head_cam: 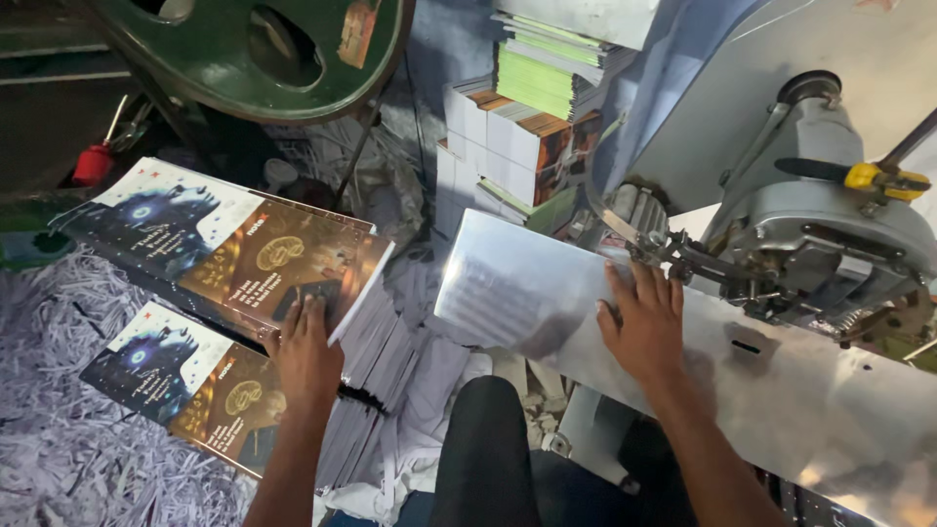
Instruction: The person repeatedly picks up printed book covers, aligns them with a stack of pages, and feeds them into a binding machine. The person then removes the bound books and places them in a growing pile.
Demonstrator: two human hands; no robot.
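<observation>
My left hand [305,353] rests flat on the near corner of the top printed cover sheet [234,249], which lies opened out on a tall stack of booklets. A second stack with the same dark and brown cover [185,381] stands lower and closer to me on the left. My right hand [644,327] lies flat, fingers spread, on the shiny metal saddle [517,293] of the grey stitching machine [830,234]. Nothing is gripped in either hand.
Shredded paper trimmings [59,439] cover the floor at the left. Piles of green and orange booklets [532,107] stand behind the saddle. A green cast machine frame [234,49] looms at the top left. My dark-clad knee [488,449] sits between the stacks and the machine.
</observation>
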